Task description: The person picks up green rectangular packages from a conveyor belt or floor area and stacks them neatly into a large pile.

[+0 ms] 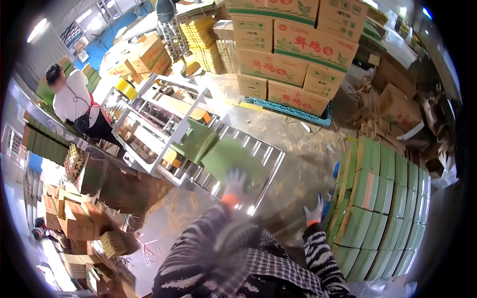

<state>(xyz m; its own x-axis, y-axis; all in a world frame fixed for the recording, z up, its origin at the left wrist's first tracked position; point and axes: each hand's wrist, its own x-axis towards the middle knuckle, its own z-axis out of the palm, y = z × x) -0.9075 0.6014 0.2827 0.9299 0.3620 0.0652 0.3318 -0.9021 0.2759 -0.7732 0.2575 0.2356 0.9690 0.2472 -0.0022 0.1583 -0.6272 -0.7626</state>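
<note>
My left hand (235,182), in a pale glove with an orange cuff, is over the near edge of a green carton (231,158), which is blurred. That carton lies on a metal roller conveyor (269,178). Behind it, another green carton (196,139) sits at the mouth of a white-framed machine (179,139). My right hand (314,210), gloved as well, is raised with its fingers apart and nothing in it. It is just left of a large stack of green cartons (367,212). Whether the left fingers grip the carton is not plain.
Brown printed cartons (315,43) stand stacked on a blue plastic pallet (290,111) ahead. A person in a white top (76,97) stands left of the machine; another person (169,29) is farther back. Open cartons (80,219) and egg trays (113,244) lie lower left, cardboard scraps (367,100) at right.
</note>
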